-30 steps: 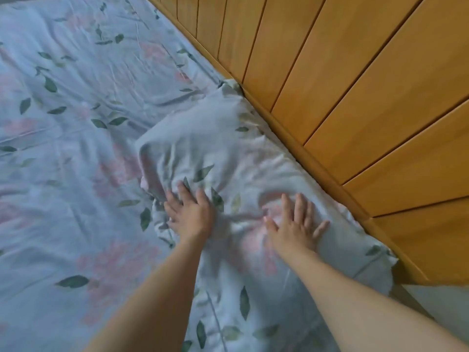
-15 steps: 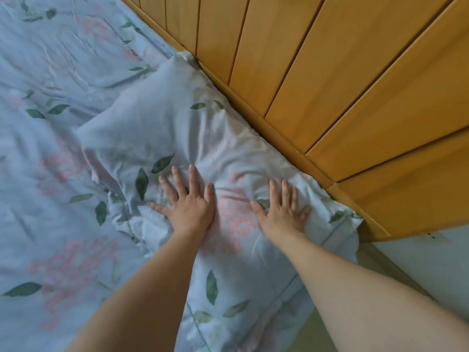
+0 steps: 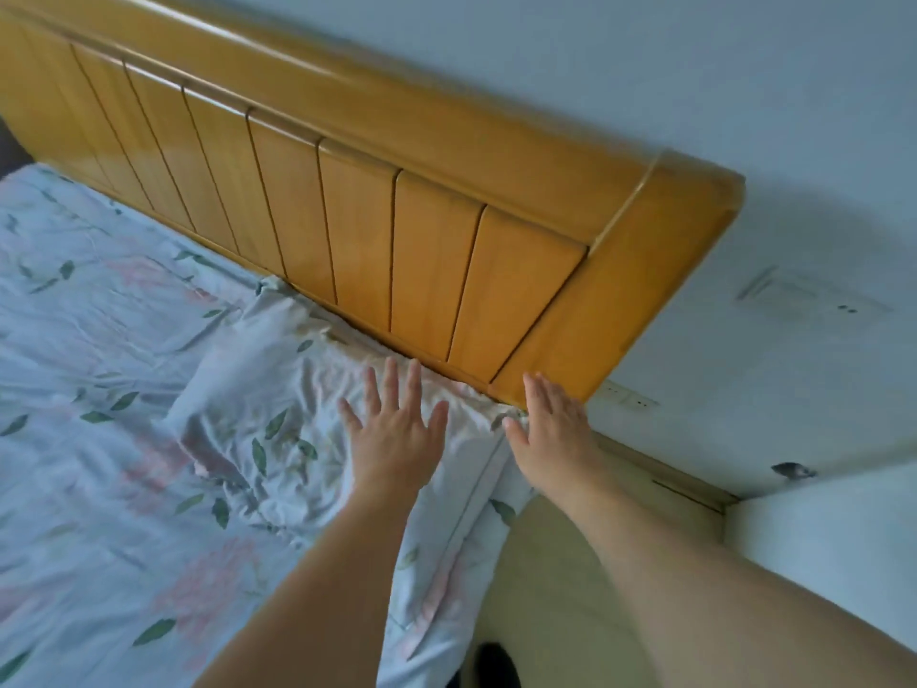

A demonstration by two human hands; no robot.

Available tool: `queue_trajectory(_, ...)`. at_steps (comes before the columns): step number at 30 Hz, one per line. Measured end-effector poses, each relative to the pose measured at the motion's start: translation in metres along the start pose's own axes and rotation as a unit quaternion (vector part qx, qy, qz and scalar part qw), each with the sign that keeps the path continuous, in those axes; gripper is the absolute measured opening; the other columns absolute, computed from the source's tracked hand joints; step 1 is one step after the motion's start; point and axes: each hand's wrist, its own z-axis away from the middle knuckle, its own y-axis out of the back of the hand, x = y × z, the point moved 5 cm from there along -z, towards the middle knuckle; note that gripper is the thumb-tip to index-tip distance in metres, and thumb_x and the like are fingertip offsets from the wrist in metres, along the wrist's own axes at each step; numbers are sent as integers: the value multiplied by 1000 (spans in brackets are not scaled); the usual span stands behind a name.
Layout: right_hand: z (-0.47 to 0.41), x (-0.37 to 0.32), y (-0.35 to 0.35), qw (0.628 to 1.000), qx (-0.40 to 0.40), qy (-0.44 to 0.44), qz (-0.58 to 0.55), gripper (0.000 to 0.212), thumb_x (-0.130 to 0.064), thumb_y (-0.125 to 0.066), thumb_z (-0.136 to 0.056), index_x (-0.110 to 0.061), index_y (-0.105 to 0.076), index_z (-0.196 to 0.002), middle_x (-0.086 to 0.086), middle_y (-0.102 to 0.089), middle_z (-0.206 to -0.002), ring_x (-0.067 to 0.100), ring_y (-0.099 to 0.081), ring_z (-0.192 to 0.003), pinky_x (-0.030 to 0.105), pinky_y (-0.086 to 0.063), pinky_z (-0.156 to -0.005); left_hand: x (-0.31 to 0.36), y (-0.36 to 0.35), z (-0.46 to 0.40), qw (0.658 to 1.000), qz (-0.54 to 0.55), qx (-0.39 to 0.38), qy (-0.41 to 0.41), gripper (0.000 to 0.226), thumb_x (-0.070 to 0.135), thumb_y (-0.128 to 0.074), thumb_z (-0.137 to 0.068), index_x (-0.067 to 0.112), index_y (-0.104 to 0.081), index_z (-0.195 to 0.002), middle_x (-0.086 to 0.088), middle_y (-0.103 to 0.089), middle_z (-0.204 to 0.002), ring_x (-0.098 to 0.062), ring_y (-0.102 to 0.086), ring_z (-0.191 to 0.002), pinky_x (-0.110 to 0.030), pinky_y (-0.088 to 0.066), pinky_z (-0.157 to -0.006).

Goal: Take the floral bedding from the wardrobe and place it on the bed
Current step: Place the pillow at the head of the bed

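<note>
A floral pillow (image 3: pixel 258 389), pale blue with green leaves and pink flowers, lies on the bed against the wooden headboard (image 3: pixel 377 225). The bed carries a matching floral sheet (image 3: pixel 89 340). My left hand (image 3: pixel 394 434) lies flat on the pillow's right part, fingers straight and spread. My right hand (image 3: pixel 553 419) has straight fingers at the pillow's right corner, beside the headboard's end; whether it touches the fabric I cannot tell.
The orange-brown headboard runs along a pale wall (image 3: pixel 744 116) with a socket (image 3: pixel 627 395) low down. Right of the bed is a strip of beige floor (image 3: pixel 556 588) and a skirting board (image 3: pixel 660 469). A dark object (image 3: pixel 493 665) sits at the bottom edge.
The view has lifted and pulled back, showing the whole headboard and wall. Both hands slid toward the headboard; my right hand moved to the pillow's right corner.
</note>
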Motion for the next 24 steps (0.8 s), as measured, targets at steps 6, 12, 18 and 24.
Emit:
queue_trajectory(6,86,59,119,990,118,-66,-30,62,-40,-31,-101,-13,-12,-153,5,-13,-160,19,-10,-148,39,-9,-122,137,68,35,977,-20,19,-210,67,62,-13,-96,32,1,-154,2,3,-164,-24,11,-149,-55,1,-119)
queue_trajectory(12,175,144,197,966,207,-149,-51,57,-32,-32,-101,-12,-17,-152,6,-15,-160,17,-9,-149,37,-6,-123,272,100,79,925,-42,38,-376,66,59,-14,-98,30,2,-155,3,8,-163,-21,15,-149,-52,3,-120)
queue_trajectory(18,291,229,260,936,263,-231,-29,58,-34,-31,-101,-12,-14,-153,3,-13,-161,15,-7,-149,34,-5,-123,419,121,161,864,-30,53,-500,65,57,-11,-98,29,8,-154,4,14,-162,-20,18,-148,-51,3,-120)
queue_trajectory(24,415,295,345,891,345,-296,2,56,-31,-33,-102,-10,-17,-152,4,-17,-160,17,-13,-147,30,-7,-121,554,167,261,795,11,110,-597,63,51,-20,-100,27,1,-155,2,8,-163,-22,11,-149,-51,0,-121)
